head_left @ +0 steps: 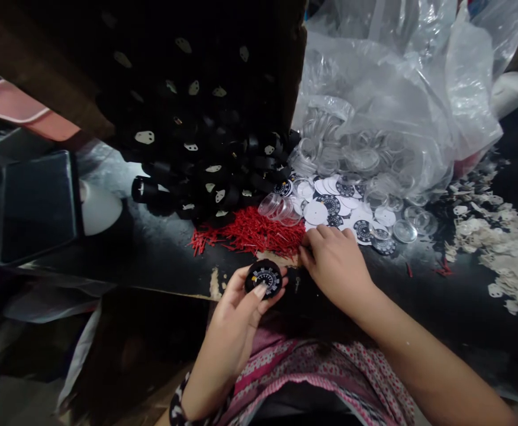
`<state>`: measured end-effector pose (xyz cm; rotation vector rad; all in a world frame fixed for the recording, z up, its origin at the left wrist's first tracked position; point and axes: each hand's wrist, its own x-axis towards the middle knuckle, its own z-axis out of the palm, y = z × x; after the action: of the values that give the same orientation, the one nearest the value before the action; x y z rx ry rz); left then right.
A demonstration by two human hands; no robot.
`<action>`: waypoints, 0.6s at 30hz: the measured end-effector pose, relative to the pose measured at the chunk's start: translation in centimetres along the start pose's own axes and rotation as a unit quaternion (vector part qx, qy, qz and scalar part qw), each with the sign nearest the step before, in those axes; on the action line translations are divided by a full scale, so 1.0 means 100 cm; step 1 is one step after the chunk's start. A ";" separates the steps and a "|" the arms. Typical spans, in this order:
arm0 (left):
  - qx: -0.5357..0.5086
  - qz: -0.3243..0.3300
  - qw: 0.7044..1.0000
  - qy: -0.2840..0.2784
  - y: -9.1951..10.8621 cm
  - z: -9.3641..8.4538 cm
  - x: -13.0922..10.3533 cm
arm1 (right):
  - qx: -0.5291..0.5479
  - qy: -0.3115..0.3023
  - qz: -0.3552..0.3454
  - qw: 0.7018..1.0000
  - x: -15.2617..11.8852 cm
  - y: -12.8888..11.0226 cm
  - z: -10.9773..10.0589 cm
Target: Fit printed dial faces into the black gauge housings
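Observation:
My left hand (pixel 241 302) grips a round black gauge housing (pixel 263 272), its printed black dial facing up and my thumb across the face. To the right, my right hand (pixel 332 254) reaches down at the right end of a heap of red pointer needles (pixel 259 234). Its fingers are bent and close together; whether a needle is between the fingertips is hidden. Just beyond that hand lie loose dial discs (pixel 316 213), some white side up and some showing black printed scales.
A cardboard box (pixel 85 112) on its side spills black housings (pixel 214 171). Clear round lenses (pixel 365 157) pour from a plastic bag (pixel 387 71). Pale flat small parts (pixel 494 242) are heaped at the right. A white cup-like object (pixel 101 207) and a dark bin (pixel 37 207) stand left.

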<state>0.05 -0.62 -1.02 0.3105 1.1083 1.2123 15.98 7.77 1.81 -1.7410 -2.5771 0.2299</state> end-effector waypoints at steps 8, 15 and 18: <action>-0.122 -0.080 0.989 -0.036 0.000 0.015 0.005 | 0.209 0.042 -0.001 0.977 -0.011 0.001 0.004; -0.144 -0.039 0.987 -0.057 -0.002 0.026 0.007 | 0.304 0.092 -0.028 0.948 -0.030 -0.001 0.000; -0.101 0.015 0.994 -0.043 -0.006 0.026 0.002 | 0.281 0.090 -0.028 0.955 -0.033 -0.002 -0.001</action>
<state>2.52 0.25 -0.34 0.2223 0.9014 1.3136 17.04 4.70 2.11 -1.4007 -2.1374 0.6883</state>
